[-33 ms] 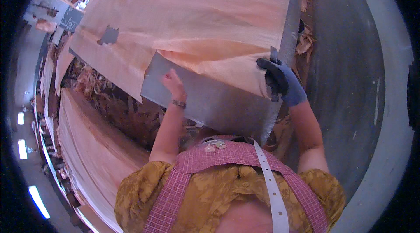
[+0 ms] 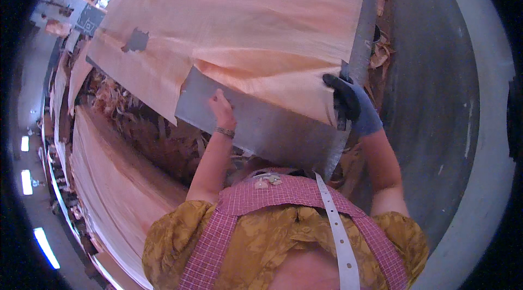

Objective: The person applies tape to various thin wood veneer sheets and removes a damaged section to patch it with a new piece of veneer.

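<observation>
A large, thin, peach-coloured wood veneer sheet (image 2: 261, 23) covers most of a grey flat board (image 2: 267, 126). Its near edge is wavy and raised in a fold, with the board bare in front of it. My right hand (image 2: 353, 102), in a blue-grey and black glove, is closed round a dark, narrow, straight-edged tool (image 2: 344, 68) at the sheet's near right corner. Over the board's bare left part, my bare left hand (image 2: 222, 110) has its fingers curled in. Whether anything is in them is hidden.
A ragged hole (image 2: 136, 41) in the veneer shows grey beneath. Another veneer stack (image 2: 114, 165) lies at the lower left, with torn scraps (image 2: 111, 96) between it and the board. A dark grey floor (image 2: 425, 88) runs along the right, with more scraps (image 2: 379, 56) beside the board.
My left hand has shifted slightly right and toward me over the bare board. The right hand and its tool have moved a little to the right.
</observation>
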{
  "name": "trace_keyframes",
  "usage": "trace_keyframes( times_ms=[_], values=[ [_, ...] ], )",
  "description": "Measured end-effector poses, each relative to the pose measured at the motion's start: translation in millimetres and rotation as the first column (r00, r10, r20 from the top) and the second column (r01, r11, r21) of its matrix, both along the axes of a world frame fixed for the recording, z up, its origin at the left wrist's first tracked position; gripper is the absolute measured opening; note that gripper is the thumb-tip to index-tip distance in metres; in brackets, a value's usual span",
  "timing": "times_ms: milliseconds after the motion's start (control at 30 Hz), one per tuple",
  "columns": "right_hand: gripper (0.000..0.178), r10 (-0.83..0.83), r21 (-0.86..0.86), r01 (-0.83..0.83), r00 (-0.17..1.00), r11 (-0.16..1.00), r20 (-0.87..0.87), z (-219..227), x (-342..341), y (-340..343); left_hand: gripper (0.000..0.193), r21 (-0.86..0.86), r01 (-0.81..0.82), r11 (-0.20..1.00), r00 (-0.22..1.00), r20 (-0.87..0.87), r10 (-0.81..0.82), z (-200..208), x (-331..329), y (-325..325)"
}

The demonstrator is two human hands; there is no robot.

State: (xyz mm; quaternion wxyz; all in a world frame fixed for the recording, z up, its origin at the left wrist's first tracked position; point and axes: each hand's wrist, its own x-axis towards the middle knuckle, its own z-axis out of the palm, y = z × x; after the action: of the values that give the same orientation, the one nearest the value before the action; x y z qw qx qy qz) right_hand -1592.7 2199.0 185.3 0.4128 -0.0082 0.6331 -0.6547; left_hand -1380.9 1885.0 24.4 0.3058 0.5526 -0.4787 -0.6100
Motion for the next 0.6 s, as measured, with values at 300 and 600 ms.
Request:
trace_keyframes(
  times_ms=[300,600],
  values=[
    [0.023,-0.026,0.088,0.019,0.996,0.996,0.081,-67.1,73.0,39.3,0.077,0.583,0.411,0.701,0.688,-0.702,0.181,17.4,29.6,76.8],
    [0.037,0.573,0.572,0.402,0.131,0.715,-0.809,-138.0,-36.4,3.6,0.046,0.546,0.371,0.751,0.615,-0.750,0.241,-9.1,113.0,80.4]
  ],
)
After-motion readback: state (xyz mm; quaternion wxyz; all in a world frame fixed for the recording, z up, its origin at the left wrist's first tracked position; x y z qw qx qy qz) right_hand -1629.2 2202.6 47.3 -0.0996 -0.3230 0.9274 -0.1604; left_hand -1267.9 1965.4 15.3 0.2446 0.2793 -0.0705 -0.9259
